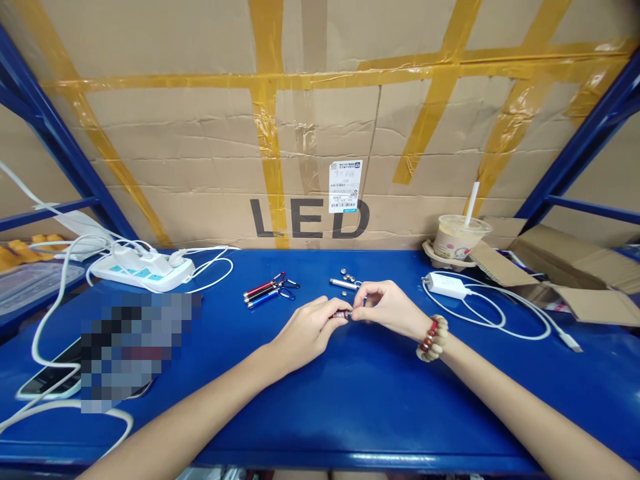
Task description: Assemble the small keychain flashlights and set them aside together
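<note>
My left hand (311, 328) is closed round a small keychain flashlight (341, 314), whose short dark and reddish end sticks out past the fingertips. My right hand (387, 308) pinches at that end with thumb and forefinger; whatever lies between them is hidden. Just behind the hands, a silver keychain flashlight (343, 284) rests on the blue table (380, 393), partly covered by my right hand. Several button cells (350, 277) lie around it. To the left, a red flashlight (260, 289), a black flashlight (261, 294) and a blue flashlight (263, 299) with carabiner clips lie side by side.
At left are a white power strip (145, 270), looping cables and a phone (53, 377) beside a blurred patch. A drink cup (457, 239) with a straw, a white charger (447, 286) with cable and an opened carton (585, 267) are at right. A cardboard wall (200, 147) stands behind.
</note>
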A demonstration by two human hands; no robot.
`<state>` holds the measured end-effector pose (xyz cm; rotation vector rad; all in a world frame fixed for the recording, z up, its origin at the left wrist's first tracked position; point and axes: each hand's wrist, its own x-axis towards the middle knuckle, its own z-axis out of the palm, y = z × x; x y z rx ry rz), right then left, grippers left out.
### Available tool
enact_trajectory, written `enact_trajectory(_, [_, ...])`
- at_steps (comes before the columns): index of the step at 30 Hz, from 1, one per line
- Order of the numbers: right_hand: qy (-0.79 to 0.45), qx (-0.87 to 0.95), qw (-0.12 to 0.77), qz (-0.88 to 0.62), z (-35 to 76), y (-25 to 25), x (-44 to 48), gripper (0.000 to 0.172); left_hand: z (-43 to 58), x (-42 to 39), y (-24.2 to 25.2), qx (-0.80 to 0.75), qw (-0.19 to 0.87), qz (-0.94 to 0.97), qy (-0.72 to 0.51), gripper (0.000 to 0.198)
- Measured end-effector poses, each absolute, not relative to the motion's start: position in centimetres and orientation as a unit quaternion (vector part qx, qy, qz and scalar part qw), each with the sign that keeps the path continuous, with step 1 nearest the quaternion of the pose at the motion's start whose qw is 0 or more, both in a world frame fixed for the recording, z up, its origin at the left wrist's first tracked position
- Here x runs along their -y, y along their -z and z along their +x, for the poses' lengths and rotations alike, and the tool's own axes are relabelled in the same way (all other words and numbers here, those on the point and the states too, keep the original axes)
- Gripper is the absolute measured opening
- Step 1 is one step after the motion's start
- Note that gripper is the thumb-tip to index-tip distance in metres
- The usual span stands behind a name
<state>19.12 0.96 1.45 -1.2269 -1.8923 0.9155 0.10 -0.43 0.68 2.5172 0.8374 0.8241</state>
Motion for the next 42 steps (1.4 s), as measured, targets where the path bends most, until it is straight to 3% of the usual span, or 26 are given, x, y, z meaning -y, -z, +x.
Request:
enact_trajectory(4, [-0.316, 0.733, 0.358, -0.484, 18.9, -1.4, -0.8, 0.025, 0.2, 0.1, -0.3, -0.308, 0.174, 0.882, -0.312, 0.021])
enact_trajectory(7, [-0.253, 0.749, 0.413, -0.452, 18.8, -1.4, -0.8, 0.026, 0.5, -0.3, -0.1, -0.340, 0.190, 0.866, -0.313, 0.021])
enact_trajectory(10, [-0.188, 0.786, 0.438, -0.395, 18.9, -1.7, -0.7, 0.021, 0.7, -0.4, -0.2, -0.354, 0.230, 0.853, -0.307, 0.022])
enact_trajectory(20, [-0.140, 0.871, 0.364, -0.300, 19.9, -1.6, -1.0, 0.011, 0.5, -0.1, -0.5, -0.331, 0.350, 0.837, -0.260, 0.024])
enact_trajectory(36, [-0.163, 0.834, 0.408, -0.333, 19.0, -0.6, -0.5, 0.018, 0.2, -0.1, 0.4, -0.330, 0.315, 0.845, -0.280, 0.014])
enact_trajectory(42, [-0.190, 0.790, 0.436, -0.387, 18.0, -1.0, 0.3, 0.025, 0.2, 0.4, -0.1, -0.343, 0.230, 0.860, -0.300, 0.014])
